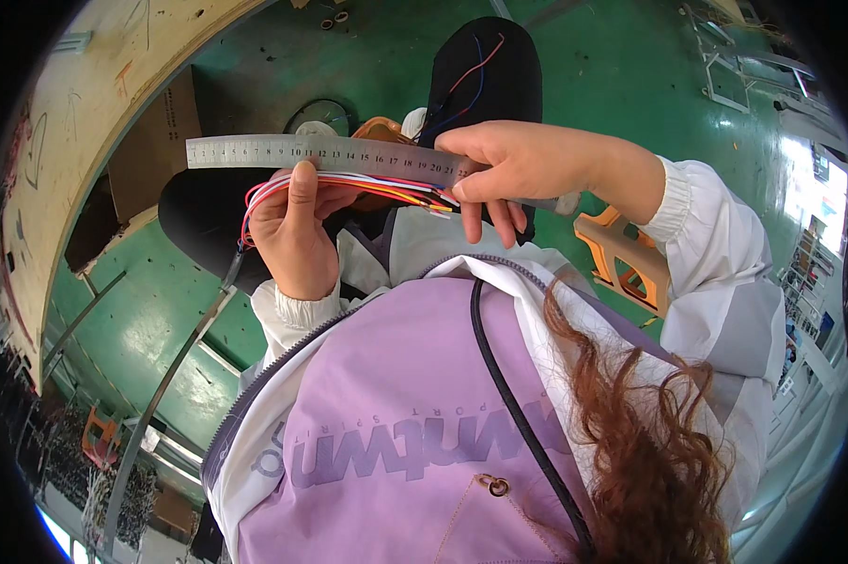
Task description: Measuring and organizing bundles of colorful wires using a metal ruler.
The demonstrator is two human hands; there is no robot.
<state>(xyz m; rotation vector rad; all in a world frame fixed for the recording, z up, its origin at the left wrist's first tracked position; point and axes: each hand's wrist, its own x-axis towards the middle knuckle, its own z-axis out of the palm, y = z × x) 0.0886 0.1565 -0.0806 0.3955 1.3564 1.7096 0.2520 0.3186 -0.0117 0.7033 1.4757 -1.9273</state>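
Note:
A steel ruler (349, 155) lies level across the front of my lap, its scale facing up. My left hand (297, 230) is closed, thumb pressed at the ruler's lower edge, and it grips a bundle of thin coloured wires (377, 182). Red, white, yellow and black wires run along beneath the ruler; at the left they loop back into a dark cable (228, 279) that hangs down to the lower left. My right hand (522, 169) pinches the ruler's right end between thumb and fingers, close to the wire tips. Whether it also holds any wire is hidden.
Loose red and blue wires (481, 70) rest on my dark-trousered knee. A curved wooden tabletop (114, 85) stands at the left, with a cardboard box (172, 127) beside it. An orange stool (626, 254) is on the green floor at the right. Metal frames (729, 70) stand farther off.

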